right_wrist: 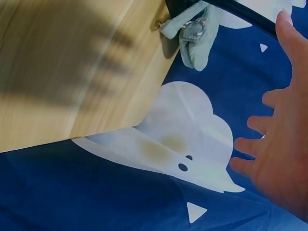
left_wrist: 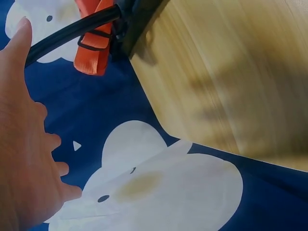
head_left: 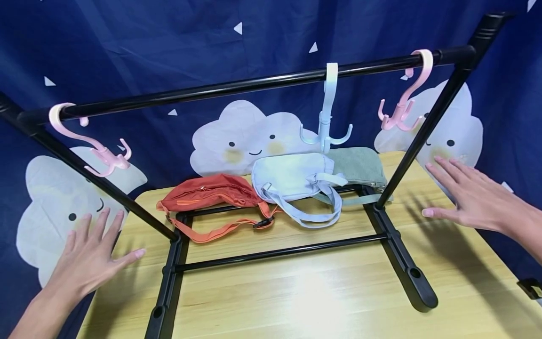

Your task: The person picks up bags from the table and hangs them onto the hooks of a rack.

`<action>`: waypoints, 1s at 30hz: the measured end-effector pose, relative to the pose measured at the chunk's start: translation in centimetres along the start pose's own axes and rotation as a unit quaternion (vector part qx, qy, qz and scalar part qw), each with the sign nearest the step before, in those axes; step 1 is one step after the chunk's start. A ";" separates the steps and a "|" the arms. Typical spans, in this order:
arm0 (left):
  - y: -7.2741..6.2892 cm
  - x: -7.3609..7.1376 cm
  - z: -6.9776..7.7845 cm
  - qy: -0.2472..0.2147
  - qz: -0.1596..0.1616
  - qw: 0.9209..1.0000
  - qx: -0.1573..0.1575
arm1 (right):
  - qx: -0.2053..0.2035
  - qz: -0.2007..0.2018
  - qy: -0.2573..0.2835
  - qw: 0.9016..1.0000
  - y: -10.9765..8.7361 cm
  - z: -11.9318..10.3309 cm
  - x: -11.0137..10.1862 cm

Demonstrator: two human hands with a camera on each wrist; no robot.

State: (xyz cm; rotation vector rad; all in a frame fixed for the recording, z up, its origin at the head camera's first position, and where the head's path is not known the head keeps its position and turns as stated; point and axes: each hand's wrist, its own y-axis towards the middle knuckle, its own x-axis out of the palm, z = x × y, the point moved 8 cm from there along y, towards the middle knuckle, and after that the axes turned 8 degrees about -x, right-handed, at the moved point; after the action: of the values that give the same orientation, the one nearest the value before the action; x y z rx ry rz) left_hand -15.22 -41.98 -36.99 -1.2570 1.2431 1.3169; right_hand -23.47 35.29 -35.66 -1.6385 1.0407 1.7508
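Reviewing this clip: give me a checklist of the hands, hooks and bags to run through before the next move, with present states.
1. Hands free: ok; left hand and right hand hold nothing.
2. Hooks over the black bar: ok; left pink hook, blue hook and right pink hook all hang there.
3. Blue hook clear of the pale blue bag: cannot tell; they nearly meet in the head view.
4. Green bag fully visible: not ok; the pale blue bag partly hides it.
5. Orange bag zipped shut: cannot tell.
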 end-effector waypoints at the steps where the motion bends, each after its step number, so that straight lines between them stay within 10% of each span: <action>1: 0.0 0.0 0.1 0.003 0.001 1.000 0.001 | -0.005 0.006 0.003 1.000 0.0 -0.1 -0.1; 16: 0.2 -1.3 1.6 -0.011 0.029 0.999 0.008 | -0.008 0.017 0.004 1.000 0.2 -1.7 -0.6; 30: 0.0 -2.0 3.5 -0.011 0.033 0.999 -0.007 | -0.091 0.080 -0.019 0.992 1.0 -5.0 -1.3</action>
State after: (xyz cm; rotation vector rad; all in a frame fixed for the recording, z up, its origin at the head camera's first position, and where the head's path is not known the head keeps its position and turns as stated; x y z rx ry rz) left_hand -15.33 -38.46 -35.13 -1.2158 1.2717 1.3856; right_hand -21.21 30.82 -34.03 -1.6626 1.0468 2.0270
